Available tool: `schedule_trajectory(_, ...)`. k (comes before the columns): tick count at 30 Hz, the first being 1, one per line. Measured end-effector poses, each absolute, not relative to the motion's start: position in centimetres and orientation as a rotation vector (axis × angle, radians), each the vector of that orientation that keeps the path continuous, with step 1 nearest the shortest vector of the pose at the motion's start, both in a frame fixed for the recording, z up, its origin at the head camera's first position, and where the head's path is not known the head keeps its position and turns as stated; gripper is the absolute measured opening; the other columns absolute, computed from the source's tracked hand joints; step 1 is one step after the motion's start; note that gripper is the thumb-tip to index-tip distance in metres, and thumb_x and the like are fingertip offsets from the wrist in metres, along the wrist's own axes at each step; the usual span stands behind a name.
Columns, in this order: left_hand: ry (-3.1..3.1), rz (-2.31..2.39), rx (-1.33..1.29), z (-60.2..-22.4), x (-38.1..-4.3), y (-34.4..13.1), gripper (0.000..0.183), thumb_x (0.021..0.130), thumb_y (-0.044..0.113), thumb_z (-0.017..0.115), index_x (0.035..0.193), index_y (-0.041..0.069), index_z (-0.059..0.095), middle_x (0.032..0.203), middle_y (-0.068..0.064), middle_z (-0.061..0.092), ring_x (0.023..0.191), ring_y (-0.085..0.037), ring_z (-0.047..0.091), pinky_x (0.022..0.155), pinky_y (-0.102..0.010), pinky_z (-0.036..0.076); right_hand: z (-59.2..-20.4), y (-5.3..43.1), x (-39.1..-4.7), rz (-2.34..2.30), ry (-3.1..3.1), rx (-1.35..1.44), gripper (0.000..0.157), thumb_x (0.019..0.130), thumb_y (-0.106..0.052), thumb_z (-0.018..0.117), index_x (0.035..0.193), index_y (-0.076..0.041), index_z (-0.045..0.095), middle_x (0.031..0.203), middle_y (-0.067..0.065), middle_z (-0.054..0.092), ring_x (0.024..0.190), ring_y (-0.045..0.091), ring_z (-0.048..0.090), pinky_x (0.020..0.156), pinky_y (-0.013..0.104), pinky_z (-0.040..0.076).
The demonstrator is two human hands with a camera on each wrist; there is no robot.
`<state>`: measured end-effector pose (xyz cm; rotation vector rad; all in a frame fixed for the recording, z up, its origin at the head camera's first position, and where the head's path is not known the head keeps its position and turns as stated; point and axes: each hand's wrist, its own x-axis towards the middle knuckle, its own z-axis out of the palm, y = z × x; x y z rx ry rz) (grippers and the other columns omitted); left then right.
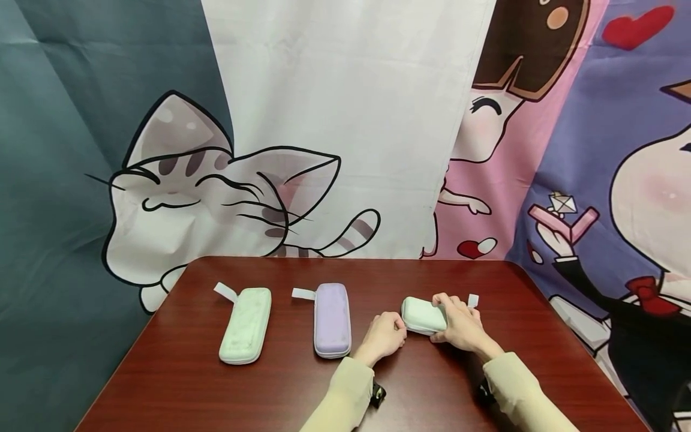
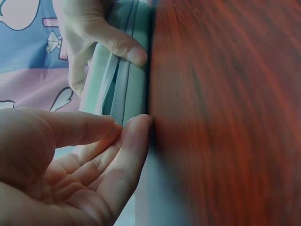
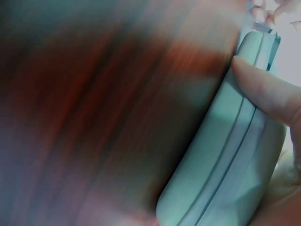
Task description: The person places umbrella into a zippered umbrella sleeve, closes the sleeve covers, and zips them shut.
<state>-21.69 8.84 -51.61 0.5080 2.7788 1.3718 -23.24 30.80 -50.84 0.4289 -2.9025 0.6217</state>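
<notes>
A pale green zippered case (image 1: 423,316) lies on the table at the right, a white tag (image 1: 473,300) by its far end. My right hand (image 1: 461,324) holds it across the top, with the thumb (image 3: 265,89) along its zipped side. At the case's left end is my left hand (image 1: 384,337), thumb and index finger pinched together at the zipper; the pull is mostly hidden by the fingertips. In the left wrist view, the zipper (image 2: 123,89) is parted along a short stretch between the two hands, showing a narrow dark gap.
Left of my hands, a purple case (image 1: 332,321) lies on the dark red wooden table (image 1: 178,384). Farther left is another pale green case (image 1: 246,327). Each has a white tag. A printed cartoon curtain (image 1: 345,120) hangs behind the table.
</notes>
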Motion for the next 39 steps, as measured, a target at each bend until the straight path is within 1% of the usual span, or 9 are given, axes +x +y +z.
schedule_trajectory(9, 2.771, 1.412, 0.526, -51.6, -21.5, 9.6, 0.015, 0.078, 0.001, 0.07, 0.068, 0.013, 0.07, 0.05, 0.015, 0.058, 0.054, 0.001, 0.052, 0.06, -0.019, 0.043, -50.8, 30.1, -23.1, 0.624, -2.925, 0.33, 0.076, 0.052, -0.021, 0.095, 0.111, -0.017, 0.046, 0.096, 0.005, 0.052, 0.097, 0.026, 0.049, 0.078, 0.052, 0.031)
schedule_trajectory(13, 2.746, 1.449, 0.522, -51.6, -21.5, 10.2, 0.014, 0.077, 0.0, 0.069, 0.068, 0.01, 0.072, 0.05, 0.013, 0.06, 0.051, 0.004, 0.052, 0.055, -0.017, 0.043, -50.7, 29.5, -23.2, 0.629, -2.943, 0.302, 0.076, 0.053, -0.021, 0.094, 0.112, -0.017, 0.046, 0.095, 0.006, 0.051, 0.091, 0.027, 0.049, 0.078, 0.052, 0.031)
schedule_trajectory(15, 2.734, 1.464, 0.526, -51.7, -21.5, 10.3, 0.014, 0.078, -0.001, 0.068, 0.068, 0.008, 0.072, 0.051, 0.01, 0.061, 0.047, 0.004, 0.052, 0.052, -0.017, 0.044, -50.6, 29.1, -23.3, 0.629, -2.955, 0.279, 0.076, 0.053, -0.02, 0.094, 0.113, -0.017, 0.046, 0.095, 0.007, 0.051, 0.089, 0.027, 0.049, 0.078, 0.051, 0.031)
schedule_trajectory(20, 2.729, 1.463, 0.541, -51.8, -21.5, 10.7, 0.014, 0.078, 0.0, 0.07, 0.068, 0.009, 0.072, 0.05, 0.011, 0.06, 0.047, 0.002, 0.052, 0.052, -0.017, 0.043, -50.3, 28.5, -23.2, 0.635, -2.979, 0.25, 0.078, 0.053, -0.019, 0.095, 0.113, -0.016, 0.046, 0.095, 0.007, 0.05, 0.09, 0.029, 0.048, 0.078, 0.051, 0.031)
schedule_trajectory(24, 2.751, 1.44, 0.566, -51.7, -21.5, 11.0, 0.013, 0.077, 0.001, 0.07, 0.067, 0.009, 0.072, 0.049, 0.014, 0.058, 0.049, 0.001, 0.051, 0.055, -0.018, 0.042, -50.0, 29.4, -23.1, 0.682, -2.951, 0.348, 0.076, 0.055, -0.022, 0.094, 0.114, -0.015, 0.046, 0.095, 0.007, 0.051, 0.089, 0.029, 0.049, 0.074, 0.049, 0.031)
schedule_trajectory(27, 2.774, 1.41, 0.587, -51.7, -21.6, 11.1, 0.015, 0.077, 0.002, 0.07, 0.066, 0.011, 0.072, 0.05, 0.015, 0.057, 0.051, 0.001, 0.05, 0.056, -0.018, 0.042, -50.0, 30.7, -23.2, 0.773, -2.906, 0.502, 0.071, 0.06, -0.021, 0.092, 0.116, -0.014, 0.049, 0.101, 0.004, 0.055, 0.09, 0.026, 0.051, 0.073, 0.044, 0.03)
schedule_trajectory(30, 2.757, 1.415, 0.594, -51.7, -21.6, 11.1, 0.016, 0.079, 0.002, 0.07, 0.066, 0.012, 0.072, 0.05, 0.015, 0.058, 0.05, 0.001, 0.051, 0.055, -0.018, 0.042, -50.2, 32.1, -23.4, 0.855, -2.871, 0.65, 0.069, 0.064, -0.019, 0.09, 0.121, -0.015, 0.053, 0.109, 0.0, 0.058, 0.095, 0.023, 0.052, 0.077, 0.042, 0.031)
schedule_trajectory(34, 2.73, 1.436, 0.571, -51.7, -21.6, 11.1, 0.016, 0.08, 0.001, 0.069, 0.067, 0.011, 0.072, 0.05, 0.013, 0.059, 0.048, 0.002, 0.051, 0.054, -0.018, 0.042, -50.7, 33.3, -23.7, 0.932, -2.853, 0.751, 0.067, 0.069, -0.022, 0.088, 0.125, -0.019, 0.053, 0.116, -0.002, 0.057, 0.101, 0.02, 0.05, 0.084, 0.042, 0.033)
schedule_trajectory(39, 2.734, 1.439, 0.568, -51.8, -21.6, 10.9, 0.016, 0.079, 0.0, 0.067, 0.066, 0.01, 0.071, 0.051, 0.011, 0.06, 0.048, 0.001, 0.051, 0.053, -0.018, 0.041, -51.0, 33.2, -23.8, 0.966, -2.83, 0.771, 0.065, 0.07, -0.021, 0.087, 0.126, -0.02, 0.053, 0.117, 0.001, 0.057, 0.102, 0.021, 0.05, 0.083, 0.042, 0.037)
